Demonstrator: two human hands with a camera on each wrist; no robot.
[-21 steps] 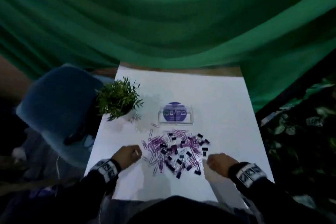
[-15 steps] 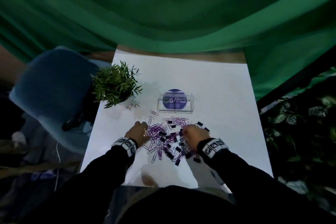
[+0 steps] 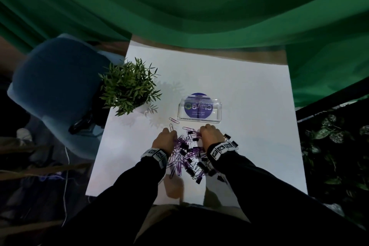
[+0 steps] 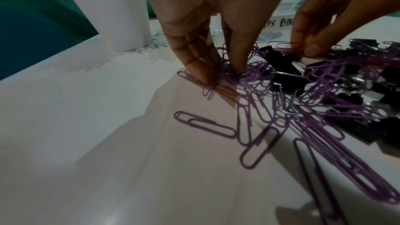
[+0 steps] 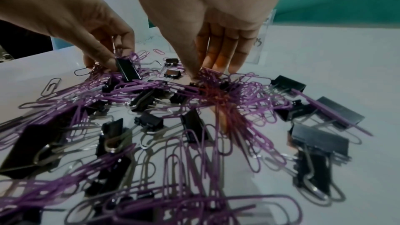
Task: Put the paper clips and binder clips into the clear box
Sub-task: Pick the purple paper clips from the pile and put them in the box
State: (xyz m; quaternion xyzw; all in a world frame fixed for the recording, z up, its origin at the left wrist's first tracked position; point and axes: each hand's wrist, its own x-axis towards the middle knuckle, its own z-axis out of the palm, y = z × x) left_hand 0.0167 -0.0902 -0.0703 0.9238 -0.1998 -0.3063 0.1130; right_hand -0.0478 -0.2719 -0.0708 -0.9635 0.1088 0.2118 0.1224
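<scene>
A mixed heap of purple paper clips (image 3: pixel 180 158) and black binder clips (image 3: pixel 201 166) lies on the white table (image 3: pixel 249 146), just in front of the clear box (image 3: pixel 199 109). Both hands are sunk into the far side of the heap. My left hand (image 3: pixel 166 140) pinches a bunch of purple paper clips (image 4: pixel 249 76) between thumb and fingers (image 4: pixel 238 64); a black binder clip (image 5: pixel 126 69) stands against its thumb. Close to the box, my right hand (image 3: pixel 208 135) pinches purple paper clips (image 5: pixel 214 81) with its fingertips (image 5: pixel 218 64) pointing down. Its label (image 4: pixel 281 22) faces me.
A small plant (image 3: pixel 129 88) in a white pot (image 4: pixel 112 11) stands on the table's left side, near the box. Two stray paper clips (image 3: pixel 172 123) lie between pot and heap. A blue chair (image 3: pixel 54 90) is left of the table; green cloth (image 3: pixel 199 6) hangs behind.
Both hands have moved forward from the near corners of the heap to its far side by the box, and their fingers have closed on clips.
</scene>
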